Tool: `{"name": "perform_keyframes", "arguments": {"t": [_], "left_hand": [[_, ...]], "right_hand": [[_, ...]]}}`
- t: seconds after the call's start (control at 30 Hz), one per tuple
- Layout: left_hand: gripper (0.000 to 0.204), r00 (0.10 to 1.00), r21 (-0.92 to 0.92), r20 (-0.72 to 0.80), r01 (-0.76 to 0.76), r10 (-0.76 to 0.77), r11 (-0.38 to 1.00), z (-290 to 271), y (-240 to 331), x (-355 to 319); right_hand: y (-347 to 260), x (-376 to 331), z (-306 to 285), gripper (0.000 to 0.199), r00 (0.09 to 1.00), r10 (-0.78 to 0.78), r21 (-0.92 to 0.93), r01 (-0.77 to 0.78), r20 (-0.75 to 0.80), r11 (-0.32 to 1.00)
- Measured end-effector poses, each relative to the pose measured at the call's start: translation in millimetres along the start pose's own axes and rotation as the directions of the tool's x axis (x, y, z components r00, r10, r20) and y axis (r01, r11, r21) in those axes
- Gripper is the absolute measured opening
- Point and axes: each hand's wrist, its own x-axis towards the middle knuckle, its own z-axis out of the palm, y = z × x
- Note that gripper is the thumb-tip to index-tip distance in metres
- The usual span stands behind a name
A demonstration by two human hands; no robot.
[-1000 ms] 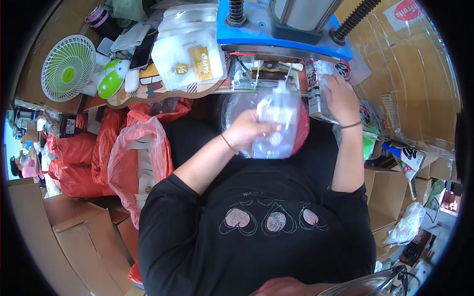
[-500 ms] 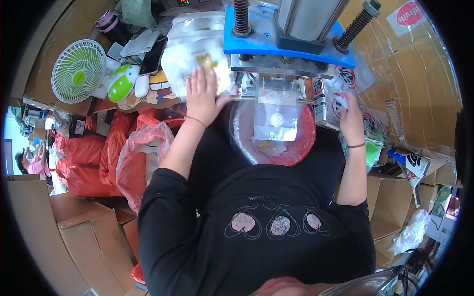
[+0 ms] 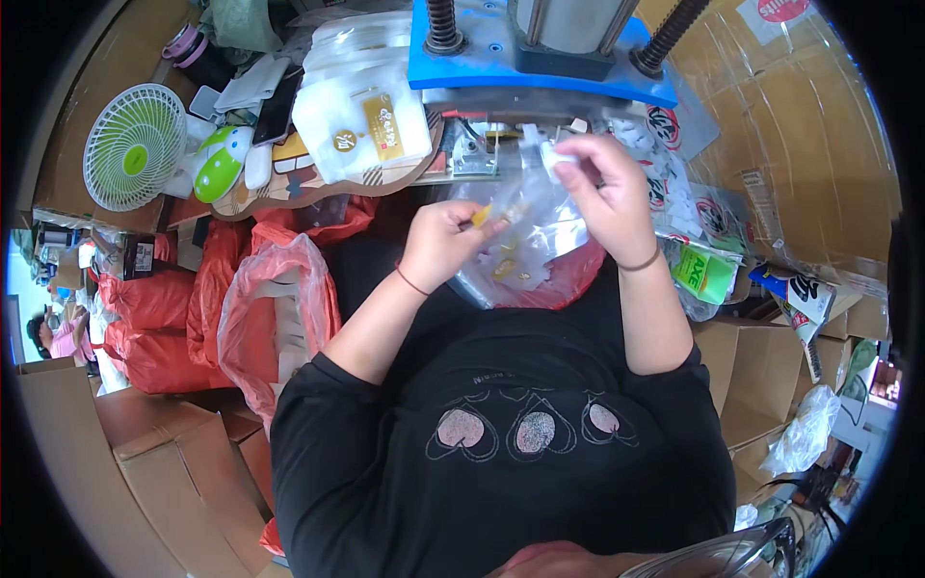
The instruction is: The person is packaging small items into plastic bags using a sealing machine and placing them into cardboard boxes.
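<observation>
Cardboard cartons crowd the floor on both sides of a cluttered workbench point(image 3: 385, 188), and a blue-topped press machine point(image 3: 540, 48) rises at its far edge, right in front of the person. Both hands meet just below that machine. The left hand point(image 3: 443, 241) is closed in a pinch on a small yellow piece point(image 3: 482, 214), held at the side of a clear plastic bag point(image 3: 535, 226), apparently so the piece can go in or be lined up inside it. The right hand point(image 3: 602, 193) is closed on the bag's top edge, fingertips gripping a small white piece point(image 3: 551, 154) there, which keeps the bag hanging upright and reachable. The bag hangs between the two hands, above a red plastic bag point(image 3: 568, 279) that sits open in the lap, probably placed there to catch whatever drops. To the left of the hands, a stack of white pouches with gold labels point(image 3: 361, 130) lies on the bench within easy reach, with a small green-and-white desk fan point(image 3: 133, 146) further left. Red sacks point(image 3: 154, 308) and a pinkish plastic bag point(image 3: 279, 318) stand beside the person's left arm.
</observation>
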Motion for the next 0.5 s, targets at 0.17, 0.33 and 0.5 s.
{"name": "perform_keyframes", "arguments": {"t": [0.17, 0.33, 0.5], "left_hand": [[0.023, 0.926, -0.452, 0.357, 0.287, -0.124, 0.844, 24.0, 5.1, -8.7], [0.026, 0.821, -0.607, 0.565, 0.478, -0.078, 0.635, 45.0, 5.5, -8.7], [0.026, 0.814, -0.592, 0.557, 0.528, -0.165, 0.609, 38.9, 3.6, 7.8]], "right_hand": [[15.8, 3.2, -11.1, 0.015, 0.980, -0.078, -0.178, 0.111, 0.183, 0.978], [17.0, -5.9, -37.2, 0.022, 0.849, 0.194, -0.007, -0.219, 0.491, 0.976], [66.5, -20.1, -70.1, 0.034, 0.963, 0.228, -0.535, -0.116, 0.147, 0.837]]}}
